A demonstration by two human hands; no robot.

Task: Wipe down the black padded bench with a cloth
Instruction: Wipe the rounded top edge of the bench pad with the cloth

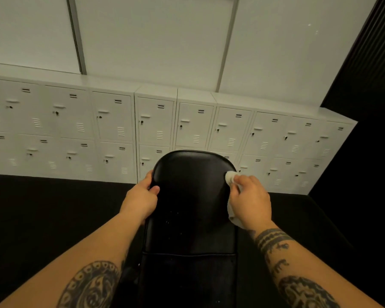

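Observation:
The black padded bench runs from the bottom centre away from me, with a rounded far end and a seam across it near me. My left hand grips the bench's left edge near the far end, thumb on top of the pad. My right hand holds a white cloth bunched in its fingers and presses it against the right edge of the pad near the rounded end. A tail of the cloth hangs below the palm. A few small droplets glint on the pad's middle.
A row of white metal lockers, two doors high, stands right behind the bench's far end. Dark floor lies on both sides of the bench. A black wall closes the right side.

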